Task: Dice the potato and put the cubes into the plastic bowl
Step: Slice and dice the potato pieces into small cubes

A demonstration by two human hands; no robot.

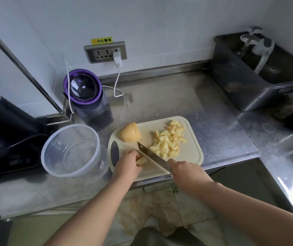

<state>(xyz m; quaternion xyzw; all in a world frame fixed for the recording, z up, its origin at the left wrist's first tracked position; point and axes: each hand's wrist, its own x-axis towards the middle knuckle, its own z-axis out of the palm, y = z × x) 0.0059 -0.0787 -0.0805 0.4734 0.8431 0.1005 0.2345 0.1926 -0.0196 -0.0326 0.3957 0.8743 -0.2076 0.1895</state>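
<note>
Pinning a potato slab (141, 160) with your left grip (127, 163), you clenched the knife (151, 156) in your right grip (186, 172). Diced cubes (168, 140) lay heaped on the cutting board (191, 154); one large chunk (129, 133) lay uncut, and the plastic bowl (71, 125) left of the board looked empty. A blender (87, 93) stood behind it, out of the way.

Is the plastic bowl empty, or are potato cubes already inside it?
Empty. The clear plastic bowl shows only its bare bottom, and the potato cubes lie piled on the cutting board.
</note>
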